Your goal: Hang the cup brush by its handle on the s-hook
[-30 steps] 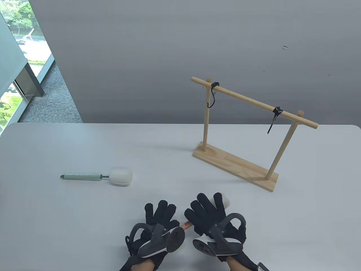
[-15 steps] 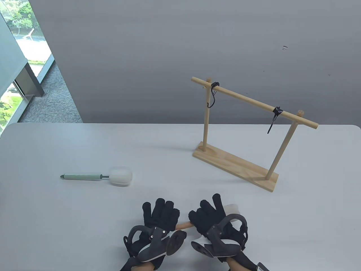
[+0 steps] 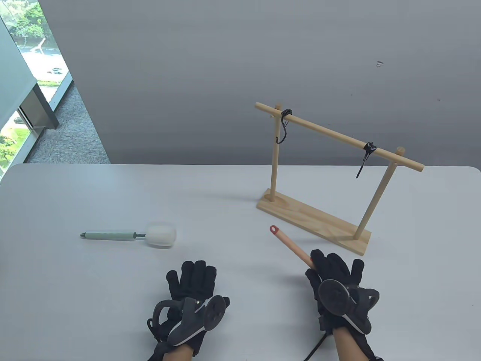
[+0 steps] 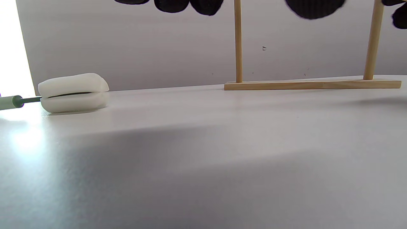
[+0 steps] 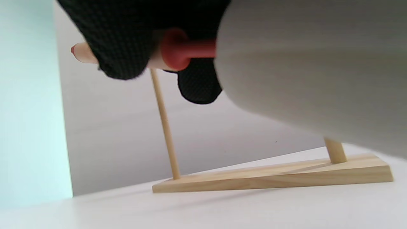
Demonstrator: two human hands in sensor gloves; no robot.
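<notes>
My right hand [image 3: 332, 272] grips a cup brush by its peach handle [image 3: 291, 246]; the handle points up and left, its red loop end [image 3: 274, 228] free in the air. In the right wrist view the white sponge head [image 5: 311, 70] fills the upper right and the fingers [image 5: 124, 41] wrap the handle. Two black s-hooks hang from the wooden rack's bar, one at the left [image 3: 284, 126] and one at the right [image 3: 366, 158]. My left hand [image 3: 193, 280] lies flat and empty on the table.
A second brush with a green handle [image 3: 109, 235] and white sponge head [image 3: 161, 234] lies on the table at the left; the sponge also shows in the left wrist view [image 4: 73, 92]. The rack's wooden base [image 3: 312, 222] stands right of centre.
My right hand lifted the peach-handled brush off the table and moved right, swinging the handle up toward the rack. My left hand let go and slid left and back.
</notes>
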